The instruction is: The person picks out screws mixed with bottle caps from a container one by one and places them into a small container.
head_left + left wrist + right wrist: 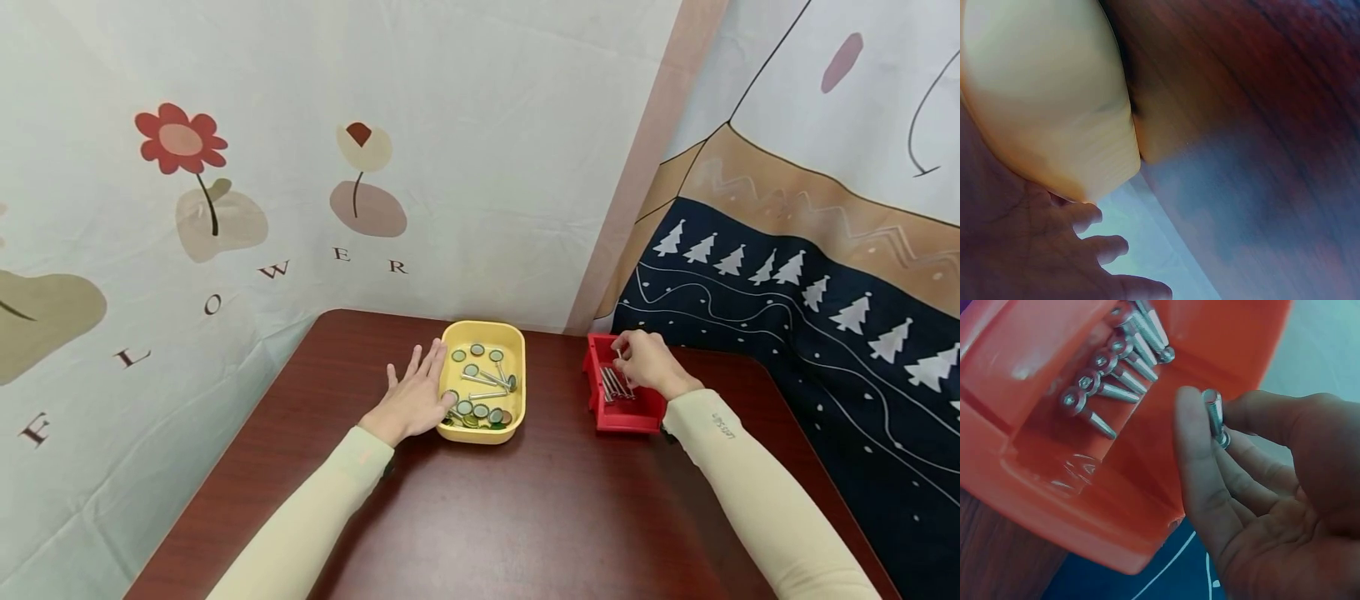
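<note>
Bolt (1215,412) in the right hand (651,362) is clamped between thumb and fingers over the red bin (628,422), whose walls corral the other bolts (1124,384). Left hand (412,402), fingers apart, lies at the edge of the yellow tray (521,367), perhaps to steady it; contact is hard to judge.

A curtained work corner: printed cloth (480,192) (flowers (180,140), white trees (851,315)) borders a brown table (510,508).
</note>
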Tool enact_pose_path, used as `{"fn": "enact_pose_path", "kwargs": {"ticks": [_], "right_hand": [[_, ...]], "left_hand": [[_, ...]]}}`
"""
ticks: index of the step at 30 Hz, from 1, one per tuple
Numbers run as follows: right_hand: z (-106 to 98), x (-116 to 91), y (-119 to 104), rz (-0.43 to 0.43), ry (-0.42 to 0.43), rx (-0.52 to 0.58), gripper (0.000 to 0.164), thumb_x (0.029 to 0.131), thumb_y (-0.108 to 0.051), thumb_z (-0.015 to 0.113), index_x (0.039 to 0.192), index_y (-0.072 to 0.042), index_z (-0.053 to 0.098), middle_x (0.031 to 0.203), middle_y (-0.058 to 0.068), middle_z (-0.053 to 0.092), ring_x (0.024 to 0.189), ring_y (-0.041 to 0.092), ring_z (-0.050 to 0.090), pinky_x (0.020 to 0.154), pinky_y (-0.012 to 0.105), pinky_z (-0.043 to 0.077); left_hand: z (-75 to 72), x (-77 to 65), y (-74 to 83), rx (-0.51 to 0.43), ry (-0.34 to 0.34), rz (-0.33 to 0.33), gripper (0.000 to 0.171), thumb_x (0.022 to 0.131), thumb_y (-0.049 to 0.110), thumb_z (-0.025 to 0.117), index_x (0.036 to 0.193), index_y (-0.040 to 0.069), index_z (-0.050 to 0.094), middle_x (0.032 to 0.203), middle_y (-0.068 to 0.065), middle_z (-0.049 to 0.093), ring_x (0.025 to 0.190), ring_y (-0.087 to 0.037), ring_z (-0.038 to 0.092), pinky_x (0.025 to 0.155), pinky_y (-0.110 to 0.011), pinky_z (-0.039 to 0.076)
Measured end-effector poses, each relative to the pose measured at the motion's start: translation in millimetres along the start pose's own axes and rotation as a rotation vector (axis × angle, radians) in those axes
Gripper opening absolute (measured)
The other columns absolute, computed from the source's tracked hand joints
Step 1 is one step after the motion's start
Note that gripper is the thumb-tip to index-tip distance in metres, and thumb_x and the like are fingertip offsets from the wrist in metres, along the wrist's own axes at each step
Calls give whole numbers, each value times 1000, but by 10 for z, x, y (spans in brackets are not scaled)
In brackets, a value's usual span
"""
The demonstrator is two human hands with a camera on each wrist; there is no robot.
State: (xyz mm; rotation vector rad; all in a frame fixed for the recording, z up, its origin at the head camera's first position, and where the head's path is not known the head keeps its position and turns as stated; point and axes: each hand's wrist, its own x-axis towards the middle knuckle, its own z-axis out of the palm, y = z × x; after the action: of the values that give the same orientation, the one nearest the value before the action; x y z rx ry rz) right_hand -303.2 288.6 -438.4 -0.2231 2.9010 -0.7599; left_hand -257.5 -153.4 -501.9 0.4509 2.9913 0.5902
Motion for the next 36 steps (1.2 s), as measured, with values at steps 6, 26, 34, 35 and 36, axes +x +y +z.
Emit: {"fn": "enact_pose_path", "kwargs": {"ticks": [6, 26, 34, 35, 36], "right_hand": [[74, 44, -29, -23, 21, -173, 39, 108, -3, 72, 145, 9, 70, 121, 28, 77, 87, 28, 74, 84, 46, 72], [137, -19, -201, -62, 152, -241, 35, 110, -9, 69, 141, 7, 73, 125, 28, 79, 95, 33, 75, 96, 61, 71], [233, -72, -474, -166, 263, -219, 35, 110, -10, 73, 141, 5, 73, 132, 29, 75, 104, 37, 74, 93, 56, 73], [250, -77, -509, -181, 271, -214, 35, 109, -10, 73, 141, 5, 73, 134, 30, 74, 106, 38, 74, 94, 57, 73], [264, -82, -545, -193, 273, -208, 36, 109, -10, 74, 141, 5, 73, 136, 30, 73, 107, 38, 74, 95, 57, 73]], "left_hand": [[-6, -3, 12, 7, -3, -2, 94, 116, 41, 55, 189, 10, 5, 199, -12, 7, 185, -45, 5, 136, -92, 9], [-28, -19, 2, -5, -17, 0, 92, 117, 40, 53, 189, 11, 5, 200, -10, 4, 186, -42, 0, 136, -92, 8], [-30, -11, 7, -2, -19, -5, 94, 116, 42, 54, 189, 11, 4, 199, -7, 1, 186, -42, 0, 137, -91, 8], [-29, -12, 8, -4, -20, -5, 94, 116, 42, 54, 189, 11, 4, 199, -6, 0, 186, -42, 0, 137, -91, 7], [-27, -12, 9, -8, -21, -3, 94, 116, 42, 54, 189, 11, 4, 199, -7, 1, 186, -42, 0, 137, -91, 7]]}}
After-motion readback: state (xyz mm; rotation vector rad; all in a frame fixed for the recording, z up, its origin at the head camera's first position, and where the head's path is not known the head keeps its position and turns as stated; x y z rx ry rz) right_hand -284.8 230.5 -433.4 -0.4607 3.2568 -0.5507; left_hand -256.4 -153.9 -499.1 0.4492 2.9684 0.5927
